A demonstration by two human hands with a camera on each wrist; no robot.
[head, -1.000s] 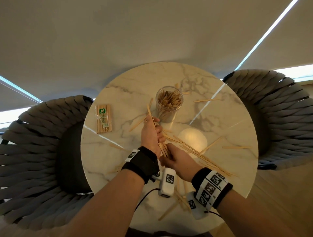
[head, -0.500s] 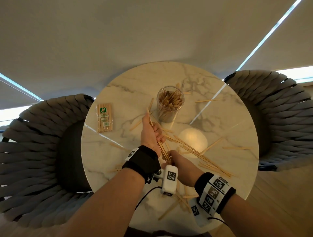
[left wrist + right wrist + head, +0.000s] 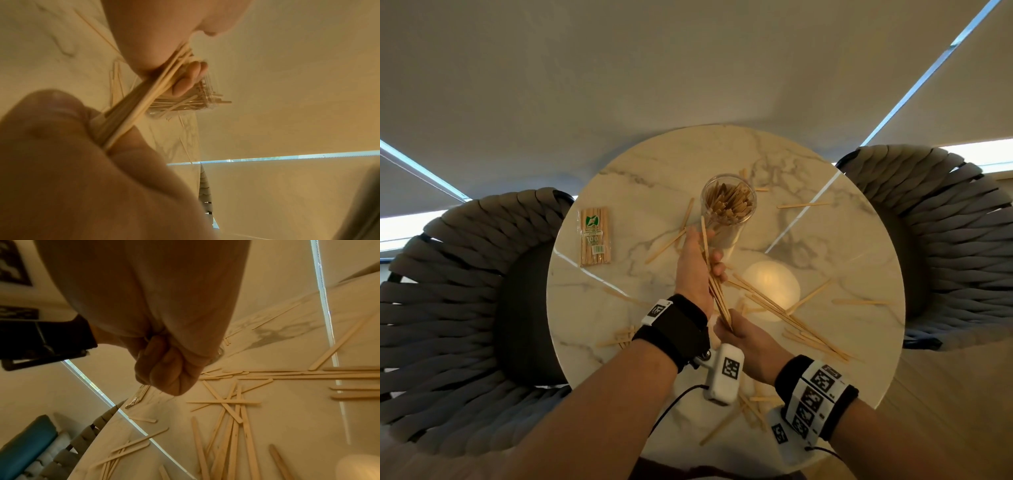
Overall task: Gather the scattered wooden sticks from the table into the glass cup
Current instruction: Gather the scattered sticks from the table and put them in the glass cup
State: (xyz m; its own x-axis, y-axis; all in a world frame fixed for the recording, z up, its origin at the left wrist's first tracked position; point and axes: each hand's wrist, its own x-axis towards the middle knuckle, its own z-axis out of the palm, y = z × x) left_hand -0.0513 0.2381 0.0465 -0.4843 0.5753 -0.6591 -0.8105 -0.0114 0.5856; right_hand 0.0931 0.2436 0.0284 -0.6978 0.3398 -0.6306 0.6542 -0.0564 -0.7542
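Observation:
A glass cup (image 3: 727, 205) packed with wooden sticks stands upright near the table's far middle; the left wrist view shows the cup (image 3: 195, 100) just behind the fingers. My left hand (image 3: 709, 253) grips the middle of a bundle of sticks (image 3: 714, 287) that points up and away toward the cup's left wall. My right hand (image 3: 729, 329) is closed round the bundle's near end. In the right wrist view the right hand (image 3: 164, 366) shows as a tight fist. Several loose sticks (image 3: 784, 308) lie fanned out on the marble table (image 3: 842, 240).
A sealed packet of sticks (image 3: 594, 236) lies at the table's left. More loose sticks (image 3: 232, 410) are scattered near the front edge and at the far right. Woven grey chairs stand at the left (image 3: 448, 308) and right (image 3: 945, 222). A bright light spot (image 3: 770, 291) reflects mid-table.
The bundle's far end has shifted right, closer to the cup. My hands have drawn apart along the bundle: left toward the cup, right staying at the near end.

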